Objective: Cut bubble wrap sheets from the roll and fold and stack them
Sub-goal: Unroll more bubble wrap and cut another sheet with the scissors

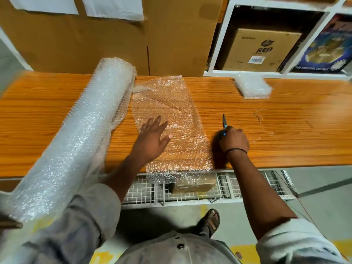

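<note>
A big bubble wrap roll (76, 134) lies slantwise across the left of the wooden table (276, 130). A loose bubble wrap sheet (177, 115) lies flat beside the roll, its near end hanging over the table's front edge. My left hand (152, 138) rests flat on this sheet, fingers spread. Right of the sheet, my right hand (234, 140) is closed on a pair of blue-handled scissors (224, 122), blades pointing away and touching the table. A stack of folded bubble wrap sheets (252, 86) sits at the far right of the table.
Large cardboard boxes (95, 40) stand against the table's back edge. A white shelf (276, 40) holds a brown box and a blue printed carton. A wire mesh rack (219, 189) with a small box sits below the table front. My sandalled foot (210, 221) is on the floor.
</note>
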